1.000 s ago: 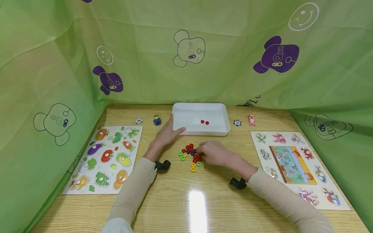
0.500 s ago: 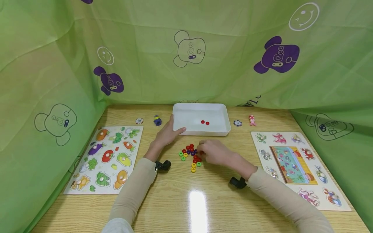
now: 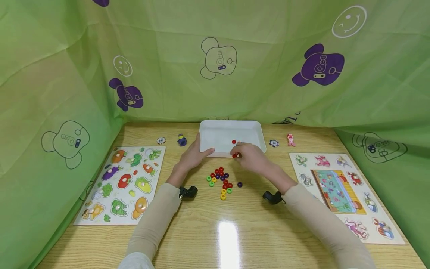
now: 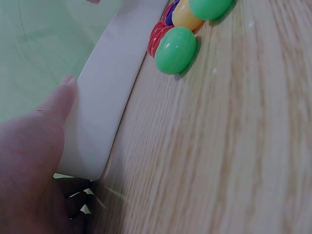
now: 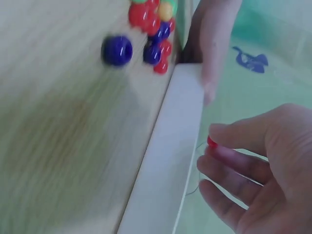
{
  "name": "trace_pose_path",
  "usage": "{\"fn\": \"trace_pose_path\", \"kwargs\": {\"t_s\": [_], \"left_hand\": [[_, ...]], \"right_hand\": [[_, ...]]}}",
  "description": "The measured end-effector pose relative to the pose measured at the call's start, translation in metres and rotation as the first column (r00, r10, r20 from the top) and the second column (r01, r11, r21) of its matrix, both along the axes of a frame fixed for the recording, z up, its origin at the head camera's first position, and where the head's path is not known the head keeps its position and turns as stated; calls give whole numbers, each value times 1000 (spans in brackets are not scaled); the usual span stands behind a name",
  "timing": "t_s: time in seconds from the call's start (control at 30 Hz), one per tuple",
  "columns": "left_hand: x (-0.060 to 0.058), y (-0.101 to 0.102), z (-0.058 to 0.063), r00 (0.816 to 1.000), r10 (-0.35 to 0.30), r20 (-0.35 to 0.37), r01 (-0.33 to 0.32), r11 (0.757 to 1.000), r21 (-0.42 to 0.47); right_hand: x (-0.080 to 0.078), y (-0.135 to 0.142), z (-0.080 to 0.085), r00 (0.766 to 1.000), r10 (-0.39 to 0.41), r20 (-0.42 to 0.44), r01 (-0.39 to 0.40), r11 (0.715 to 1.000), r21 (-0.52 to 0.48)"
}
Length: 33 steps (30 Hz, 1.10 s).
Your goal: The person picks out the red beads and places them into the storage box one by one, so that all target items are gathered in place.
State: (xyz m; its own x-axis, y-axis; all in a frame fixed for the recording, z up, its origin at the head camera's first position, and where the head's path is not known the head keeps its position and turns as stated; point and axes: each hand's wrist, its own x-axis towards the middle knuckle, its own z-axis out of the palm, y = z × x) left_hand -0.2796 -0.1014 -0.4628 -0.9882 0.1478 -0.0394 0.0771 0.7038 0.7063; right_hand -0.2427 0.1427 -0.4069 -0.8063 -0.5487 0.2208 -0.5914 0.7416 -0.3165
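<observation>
My left hand [image 3: 192, 154] grips the left front corner of a white tray [image 3: 215, 136]; in the left wrist view its thumb lies at the rim and the fingers are partly hidden beyond the corner. Over the tray's front edge, my right hand [image 3: 252, 157] pinches a red bead [image 5: 211, 142] between thumb and forefinger. Inside the tray lies another red bead [image 3: 233, 142], with a further one partly covered by the right hand. In front of the tray sits a loose pile of red, purple, yellow and green beads [image 3: 221, 169]. A single purple bead [image 3: 240, 184] lies to the pile's right.
A vegetable puzzle board [image 3: 127, 192] lies left and a sea-animal puzzle board [image 3: 302, 175] right. Poker chips [image 3: 161, 140], a small blue-and-yellow figure [image 3: 181, 140] and a pink figure [image 3: 290, 140] flank the tray. Green cloth [image 3: 168, 89] encloses the table at back and sides.
My right hand has lifted from the bead pile and moved forward to the tray's front edge, carrying a red bead. The lone purple bead is now visible. My left hand stays at the tray.
</observation>
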Motion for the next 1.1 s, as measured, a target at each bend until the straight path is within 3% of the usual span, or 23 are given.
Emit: {"fn": "trace_pose_path", "kwargs": {"t_s": [0.23, 0.4, 0.53, 0.9, 1.1], "left_hand": [[0, 0, 0, 1000, 1, 1, -1, 1000, -8], [1, 0, 2, 1000, -7, 6, 7, 1000, -13], [2, 0, 2, 1000, -6, 1, 6, 1000, -18], [0, 1, -2, 1000, 13, -18, -13, 1000, -12], [0, 0, -1, 1000, 6, -17, -6, 1000, -27]], "right_hand": [[-25, 6, -3, 995, -91, -26, 91, 996, -2], [-43, 11, -5, 991, -132, 22, 132, 991, -37], [-55, 16, -8, 982, -178, 62, 179, 984, -7], [-76, 28, -32, 947, -297, 126, 293, 955, 45], [-79, 25, -34, 929, -331, 168, 326, 944, 58]]}}
